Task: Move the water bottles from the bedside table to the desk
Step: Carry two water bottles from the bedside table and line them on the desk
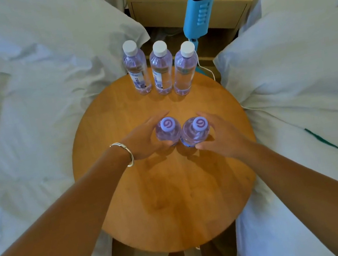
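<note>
Left hand (143, 140) gripping left water bottle (168, 131), right hand (222, 135) gripping right water bottle (196, 131); three more bottles (162, 68) beyond fingertips, round wooden table (174, 193) beneath.

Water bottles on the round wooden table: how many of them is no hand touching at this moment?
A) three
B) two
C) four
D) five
A: three white-capped bottles stand untouched in a row at the far edge, while the left hand and right hand each grip one purple-capped bottle.
</note>
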